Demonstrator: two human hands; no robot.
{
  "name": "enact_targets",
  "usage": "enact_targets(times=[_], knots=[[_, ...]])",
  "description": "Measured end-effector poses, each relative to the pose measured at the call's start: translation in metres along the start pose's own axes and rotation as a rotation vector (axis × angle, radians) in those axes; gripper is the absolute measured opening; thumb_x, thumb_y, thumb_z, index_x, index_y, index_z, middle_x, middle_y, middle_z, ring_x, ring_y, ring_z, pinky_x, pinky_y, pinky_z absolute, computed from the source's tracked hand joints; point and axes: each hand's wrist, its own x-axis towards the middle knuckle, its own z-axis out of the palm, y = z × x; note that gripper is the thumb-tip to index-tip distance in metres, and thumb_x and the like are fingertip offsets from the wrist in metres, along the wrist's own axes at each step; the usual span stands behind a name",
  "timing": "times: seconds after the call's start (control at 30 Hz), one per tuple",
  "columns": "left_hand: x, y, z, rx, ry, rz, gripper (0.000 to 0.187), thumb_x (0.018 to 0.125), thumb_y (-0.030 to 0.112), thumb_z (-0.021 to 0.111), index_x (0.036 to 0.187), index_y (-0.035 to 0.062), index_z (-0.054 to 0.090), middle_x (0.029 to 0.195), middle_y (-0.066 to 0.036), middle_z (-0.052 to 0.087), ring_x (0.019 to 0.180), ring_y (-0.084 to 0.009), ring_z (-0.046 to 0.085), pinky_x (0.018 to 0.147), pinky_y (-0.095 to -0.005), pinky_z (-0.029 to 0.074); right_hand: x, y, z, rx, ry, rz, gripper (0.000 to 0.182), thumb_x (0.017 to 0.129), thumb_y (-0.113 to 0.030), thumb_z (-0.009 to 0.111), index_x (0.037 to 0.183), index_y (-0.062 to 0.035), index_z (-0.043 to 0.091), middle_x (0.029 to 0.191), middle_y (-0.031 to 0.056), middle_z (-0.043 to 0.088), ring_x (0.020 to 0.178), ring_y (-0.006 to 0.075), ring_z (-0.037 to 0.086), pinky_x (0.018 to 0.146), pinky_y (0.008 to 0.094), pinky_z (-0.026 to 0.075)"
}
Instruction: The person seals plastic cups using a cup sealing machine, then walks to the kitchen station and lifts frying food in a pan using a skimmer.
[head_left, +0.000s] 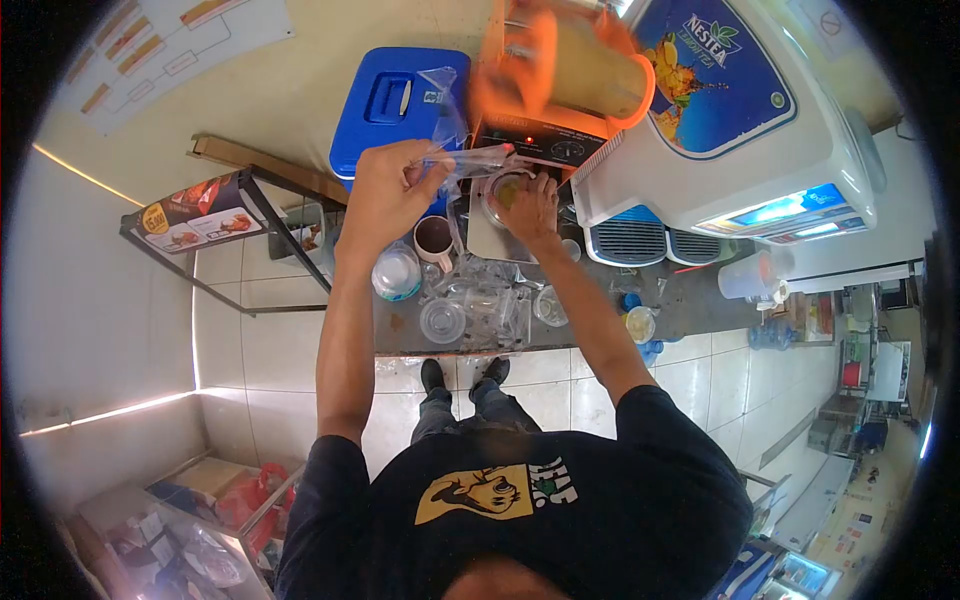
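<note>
My left hand (392, 195) is closed on a strip of clear plastic film (470, 160), which stretches right toward the front of an orange cup-sealing machine (545, 140). My right hand (535, 212) reaches under the front of that machine. Its fingers lie over the rim of a clear plastic cup (495, 197) with something greenish showing inside. Whether they grip the cup or only rest on it is hard to see. Below my left hand stands a mug (434, 238) of dark liquid, beside a stack of clear lids or cups (397, 272).
A blue cooler box (390, 100) stands behind my left hand. At right is a white Nestea drink dispenser (740, 150). Clear plastic packaging (485, 305) and a round container (443, 320) lie near the counter's front edge. A metal-framed sign (200, 215) stands left.
</note>
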Motion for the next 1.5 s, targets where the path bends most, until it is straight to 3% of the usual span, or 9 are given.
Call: enact_targets(times=[0.13, 0.57, 0.77, 0.83, 1.07, 1.17, 1.23, 1.33, 1.5], knots=[[-0.005, -0.001, 0.001, 0.042, -0.004, -0.006, 0.014, 0.081, 0.014, 0.072, 0.087, 0.0019, 0.071, 0.053, -0.004, 0.046, 0.050, -0.0090, 0.037, 0.048, -0.0271, 0.032, -0.008, -0.002, 0.010, -0.066, 0.150, -0.011, 0.071, 0.076, -0.062, 0.062, 0.107, 0.0024, 0.058, 0.106, 0.0203, 0.048, 0.104, 0.0357, 0.047, 0.082, 0.0471, 0.045], [-0.026, 0.004, 0.013, -0.040, -0.045, -0.055, 0.014, 0.080, 0.013, 0.072, 0.088, 0.0014, 0.071, 0.051, -0.003, 0.035, 0.048, -0.0106, 0.032, 0.047, -0.0294, 0.028, 0.001, -0.010, 0.039, 0.000, 0.183, 0.153, 0.074, 0.083, -0.064, 0.051, 0.116, 0.0012, 0.057, 0.112, 0.0237, 0.044, 0.101, 0.0360, 0.041, 0.086, 0.0519, 0.032], [-0.061, -0.013, 0.031, -0.065, -0.080, -0.167, 0.012, 0.081, 0.012, 0.071, 0.088, 0.0022, 0.071, 0.051, 0.000, 0.035, 0.049, -0.0081, 0.031, 0.046, -0.0283, 0.026, -0.024, 0.002, 0.020, 0.253, 0.235, 0.255, 0.069, 0.076, -0.045, 0.069, 0.122, 0.0026, 0.052, 0.121, 0.0274, 0.039, 0.105, 0.0405, 0.042, 0.089, 0.0534, 0.035], [-0.077, -0.021, 0.040, -0.199, -0.049, -0.210, 0.010, 0.080, 0.010, 0.071, 0.088, 0.0038, 0.072, 0.052, 0.000, 0.037, 0.049, -0.0066, 0.031, 0.046, -0.0271, 0.026, -0.039, 0.006, 0.006, 0.231, 0.021, 0.250, 0.065, 0.072, -0.034, 0.073, 0.122, 0.0026, 0.051, 0.121, 0.0264, 0.040, 0.108, 0.0426, 0.042, 0.089, 0.0534, 0.038], [-0.115, -0.013, 0.067, -0.165, -0.110, -0.194, 0.008, 0.078, 0.006, 0.071, 0.085, 0.0038, 0.070, 0.054, -0.004, 0.042, 0.050, -0.0093, 0.036, 0.047, -0.0281, 0.029, -0.043, 0.017, 0.021, 0.356, 0.096, 0.231, 0.053, 0.072, -0.023, 0.071, 0.116, 0.0016, 0.054, 0.134, 0.0221, 0.037, 0.115, 0.0399, 0.040, 0.086, 0.0538, 0.040], [-0.129, 0.002, 0.073, -0.007, -0.138, -0.106, 0.010, 0.074, 0.004, 0.071, 0.083, 0.0040, 0.068, 0.061, -0.007, 0.046, 0.051, -0.0168, 0.043, 0.048, -0.0299, 0.033, -0.051, 0.036, 0.023, 0.402, 0.221, 0.098, 0.040, 0.079, -0.024, 0.067, 0.109, 0.0013, 0.057, 0.126, 0.0208, 0.048, 0.106, 0.0359, 0.050, 0.079, 0.0505, 0.044], [-0.142, 0.009, 0.082, -0.026, -0.143, -0.050, 0.016, 0.069, 0.004, 0.073, 0.084, 0.0052, 0.067, 0.067, -0.008, 0.050, 0.057, -0.0236, 0.052, 0.051, -0.0326, 0.040, -0.050, 0.048, 0.022, 1.567, -0.110, 0.699, 0.044, 0.079, -0.040, 0.073, 0.107, -0.0083, 0.059, 0.094, 0.0105, 0.063, 0.079, 0.0263, 0.062, 0.066, 0.0399, 0.050], [-0.163, 0.005, 0.097, 0.111, -0.230, 0.048, 0.031, 0.065, 0.007, 0.075, 0.094, 0.0079, 0.068, 0.082, -0.009, 0.055, 0.080, -0.0257, 0.059, 0.068, -0.0382, 0.047, -0.058, 0.031, -0.041, 1.973, -0.371, 1.041, 0.029, 0.084, -0.026, 0.070, 0.101, -0.0045, 0.060, 0.083, 0.0084, 0.067, 0.063, 0.0177, 0.062, 0.056, 0.0294, 0.049], [-0.160, 0.026, 0.058, 0.181, -0.625, 0.056, 0.052, 0.071, 0.026, 0.078, 0.117, 0.0096, 0.061, 0.113, -0.015, 0.054, 0.115, -0.0304, 0.047, 0.096, -0.0462, 0.038, -0.070, 0.039, -0.016, 1.575, -0.407, 0.862, 0.022, 0.089, -0.022, 0.064, 0.097, -0.0017, 0.062, 0.083, 0.0078, 0.068, 0.064, 0.0155, 0.063, 0.054, 0.0249, 0.049]])
